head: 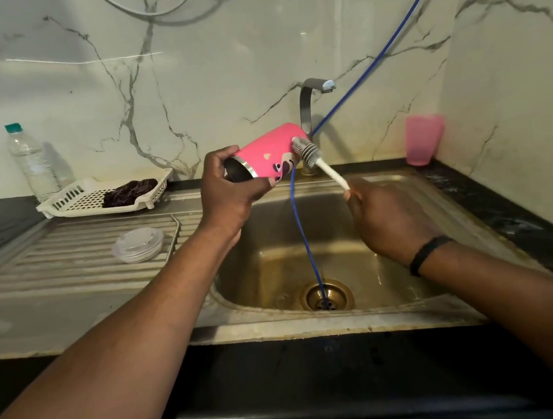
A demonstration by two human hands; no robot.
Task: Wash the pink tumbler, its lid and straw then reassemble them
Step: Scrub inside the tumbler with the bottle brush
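The left hand point(232, 193) is wrapped around the open end of the pink tumbler point(268, 153), thumb on the near side and fingers curled over the steel rim, holding it in the air above the back left part of the sink point(414, 190). The right hand point(386, 217) pinches the white handle of a small brush point(310, 159), whose grey bristle head is pressed against the tumbler's base edge; the two hands are apart, joined only through brush and cup. The step in hand looks like scrubbing the outside of the base. To do it well, I would keep the left grip firm at the rim so the cup does not twist away under the brush, turn the cup a little at a time so the bristles cover the whole base ring, and keep the work over the basin so drips fall in. A blue hose point(306, 240) hangs from about one o'clock down into the drain point(326, 295), just behind the brush, and the strokes should stay clear of it. The tumbler lies nearly on its side: its long axis runs from about eight o'clock to two o'clock, mouth pointing down-left toward the person, base pointing up-right toward the tap point(311, 102). A clear lid point(138, 244) rests on the draining board point(67, 260) at about nine o'clock from the cup, well apart from it; I cannot spot the straw.
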